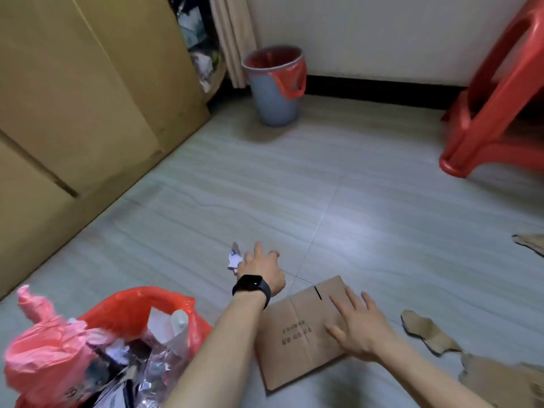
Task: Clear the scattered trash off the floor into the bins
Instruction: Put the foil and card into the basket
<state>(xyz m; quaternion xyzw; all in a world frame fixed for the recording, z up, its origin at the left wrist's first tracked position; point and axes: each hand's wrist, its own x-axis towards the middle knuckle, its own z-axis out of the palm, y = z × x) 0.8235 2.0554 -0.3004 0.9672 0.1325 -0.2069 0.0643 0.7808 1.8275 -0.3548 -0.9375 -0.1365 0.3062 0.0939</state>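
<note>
Covering crumpled paper [233, 258], left hand [260, 267] (grip unclear), right hand [357, 328] on cardboard [294, 343].

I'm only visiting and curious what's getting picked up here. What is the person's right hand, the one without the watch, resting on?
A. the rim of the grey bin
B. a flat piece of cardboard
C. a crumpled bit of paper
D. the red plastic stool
B: the right hand lies with its fingers spread flat on the cardboard sheet, well away from the other options.
</note>
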